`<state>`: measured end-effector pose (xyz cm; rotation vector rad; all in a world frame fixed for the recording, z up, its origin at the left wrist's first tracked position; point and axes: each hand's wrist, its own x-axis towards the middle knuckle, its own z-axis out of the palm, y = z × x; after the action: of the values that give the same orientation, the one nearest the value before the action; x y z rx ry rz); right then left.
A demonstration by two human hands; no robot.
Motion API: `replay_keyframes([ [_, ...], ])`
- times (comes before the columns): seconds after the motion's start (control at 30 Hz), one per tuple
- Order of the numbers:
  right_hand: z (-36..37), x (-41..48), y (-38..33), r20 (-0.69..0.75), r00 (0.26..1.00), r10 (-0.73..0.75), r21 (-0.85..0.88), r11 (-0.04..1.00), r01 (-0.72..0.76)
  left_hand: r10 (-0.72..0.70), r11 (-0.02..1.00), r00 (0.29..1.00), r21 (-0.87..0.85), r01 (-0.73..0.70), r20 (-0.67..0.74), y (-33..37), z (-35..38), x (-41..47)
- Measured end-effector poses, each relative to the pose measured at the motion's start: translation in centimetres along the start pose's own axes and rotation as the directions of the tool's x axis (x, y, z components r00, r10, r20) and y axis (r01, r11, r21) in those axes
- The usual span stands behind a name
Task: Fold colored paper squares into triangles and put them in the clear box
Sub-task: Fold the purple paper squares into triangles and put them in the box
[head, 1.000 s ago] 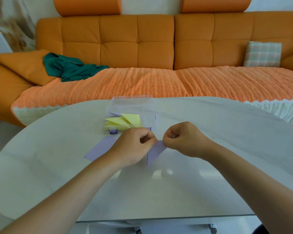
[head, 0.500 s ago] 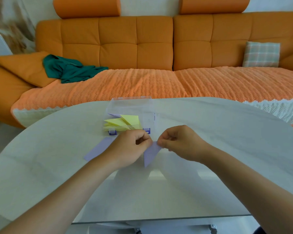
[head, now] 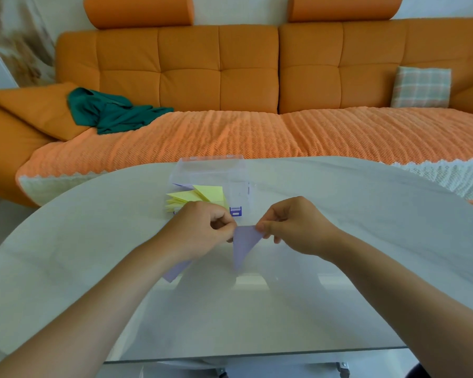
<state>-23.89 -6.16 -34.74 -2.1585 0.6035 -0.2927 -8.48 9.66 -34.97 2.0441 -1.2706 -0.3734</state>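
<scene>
A folded lilac paper triangle point(head: 243, 242) hangs point-down just above the table, held between both hands. My left hand point(head: 200, 230) pinches its left top corner and my right hand point(head: 292, 227) pinches its right top corner. Behind them stands the clear box point(head: 210, 165) with its lid up; several yellow folded triangles point(head: 200, 196) lie inside, and a lilac edge shows behind them. A flat lilac paper point(head: 175, 271) lies on the table, mostly hidden under my left wrist.
The pale oval table point(head: 366, 214) has a glossy front part and its edge runs near the bottom of the view. An orange sofa point(head: 230, 77) with a green cloth point(head: 112, 110) and a checked cushion point(head: 421, 87) stands behind it.
Both hands have lifted slightly and drawn apart along the top edge, so more of the lilac triangle shows between them. The camera view has shifted a little.
</scene>
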Motion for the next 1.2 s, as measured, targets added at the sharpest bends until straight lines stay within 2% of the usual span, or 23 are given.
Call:
replay_keyframes([
  [0.13, -0.6, 0.3, 0.5, -0.051, 0.997, 0.059, 0.055, 0.997, -0.056, -0.044, 0.999, 0.996, 0.021, 0.046, -0.076, -1.6, -0.8, 0.2],
  [0.2, -0.7, 0.3, 0.6, -0.060, 0.996, 0.073, 0.095, 0.993, -0.067, -0.068, 0.993, 0.989, -0.104, 0.055, -0.131, -1.8, -0.3, 0.1],
  [0.3, -0.4, 0.2, 0.5, -0.061, 0.996, 0.070, 0.152, 0.987, -0.060, -0.119, 0.927, 0.983, -0.371, 0.059, -0.140, -0.8, 1.5, -0.2],
  [0.47, 0.1, 0.2, 0.3, -0.027, 0.998, 0.049, 0.162, 0.986, -0.044, -0.245, 0.828, 0.959, -0.545, 0.129, -0.145, 0.0, 3.3, -0.7],
  [0.53, 0.1, 0.1, 0.3, 0.006, 0.999, 0.047, 0.121, 0.992, -0.047, -0.255, 0.849, 0.955, -0.508, 0.144, -0.155, 0.1, 3.4, -0.8],
  [0.63, 0.5, -0.1, 0.2, 0.043, 0.999, 0.001, 0.073, 0.997, -0.004, -0.194, 0.920, 0.969, -0.372, 0.124, -0.156, 0.2, 3.5, -1.0],
  [0.8, 1.3, -0.1, -0.3, -0.044, 0.996, -0.077, 0.045, 0.996, 0.079, -0.124, 0.956, 0.982, -0.281, 0.081, -0.139, 0.6, 3.9, -1.0],
  [1.0, 1.6, 0.0, -0.2, -0.042, 0.995, -0.090, -0.010, 0.996, 0.090, -0.167, 0.942, 0.980, -0.311, 0.125, -0.111, 0.7, 3.8, -0.9],
  [1.2, 0.7, 0.8, 0.5, -0.245, 0.969, 0.021, 0.204, 0.978, 0.030, -0.214, 0.895, 0.977, -0.405, 0.189, -0.018, 0.2, 3.6, -0.5],
])
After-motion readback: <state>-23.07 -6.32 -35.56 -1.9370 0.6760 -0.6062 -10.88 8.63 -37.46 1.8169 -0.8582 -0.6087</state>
